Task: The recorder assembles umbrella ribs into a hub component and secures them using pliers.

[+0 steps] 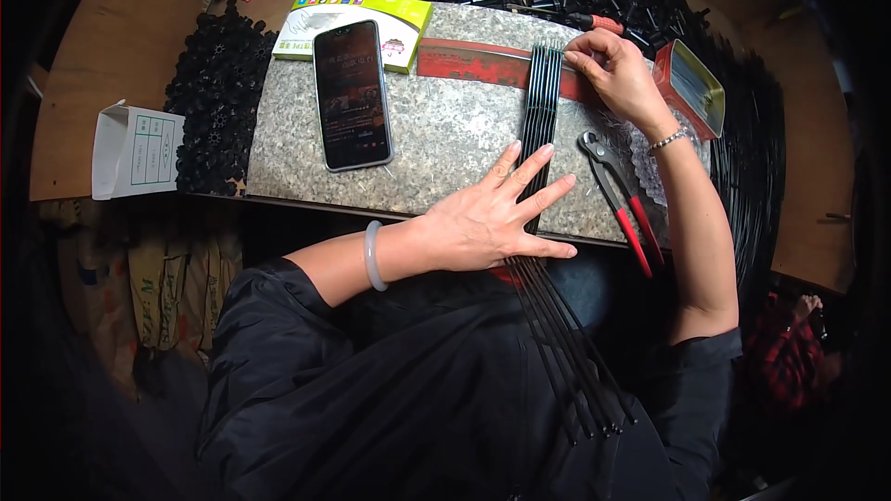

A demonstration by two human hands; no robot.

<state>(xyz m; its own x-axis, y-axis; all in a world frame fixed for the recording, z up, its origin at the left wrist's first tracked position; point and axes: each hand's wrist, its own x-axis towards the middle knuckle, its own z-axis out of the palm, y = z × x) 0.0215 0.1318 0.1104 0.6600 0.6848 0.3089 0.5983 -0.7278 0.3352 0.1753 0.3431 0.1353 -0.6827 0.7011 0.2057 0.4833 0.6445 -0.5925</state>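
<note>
Several thin black rods (543, 97) lie side by side across a grey speckled board (445, 148). Their lower ends fan out past the board's near edge, over my lap. My left hand (483, 218) lies flat across the rods with its fingers spread. At the rods' far ends, my right hand (614, 74) has thumb and forefinger pinched together; what is between them is too small to make out. Under those ends runs a worn red strip (464, 65). Pliers with red handles (608, 176) rest right of the rods, below my right hand.
A phone (353, 97) leans on a green-and-white box (399, 48). An open red tin (696, 88) stands at the right, near a red-handled tool (601, 24). Black parts (218, 93) heap up left and behind. A white carton (139, 153) sits far left; another person's plaid sleeve (789, 353) shows lower right.
</note>
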